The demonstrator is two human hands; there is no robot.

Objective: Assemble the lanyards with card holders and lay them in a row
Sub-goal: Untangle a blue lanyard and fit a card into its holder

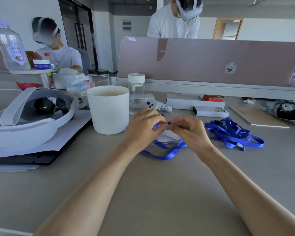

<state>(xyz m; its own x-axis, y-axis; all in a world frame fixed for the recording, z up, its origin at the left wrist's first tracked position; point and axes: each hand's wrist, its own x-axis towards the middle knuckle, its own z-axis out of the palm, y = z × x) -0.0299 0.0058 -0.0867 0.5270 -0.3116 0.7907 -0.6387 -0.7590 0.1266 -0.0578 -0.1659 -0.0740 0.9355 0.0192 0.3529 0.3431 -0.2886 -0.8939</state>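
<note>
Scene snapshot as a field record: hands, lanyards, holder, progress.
left hand: pinches the end of the blue lanyard
right hand: pinches the same end, close against the left hand
card holder: clear, flat on the desk under the hands; attached or not, cannot tell
lanyard pile: tangled, right of the hands, untouched
row: none laid out yet
nearby: white cup left of the hands; headset far left

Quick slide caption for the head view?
Left hand and right hand pinch a blue lanyard above a card holder; more lanyards lie at right.
</note>
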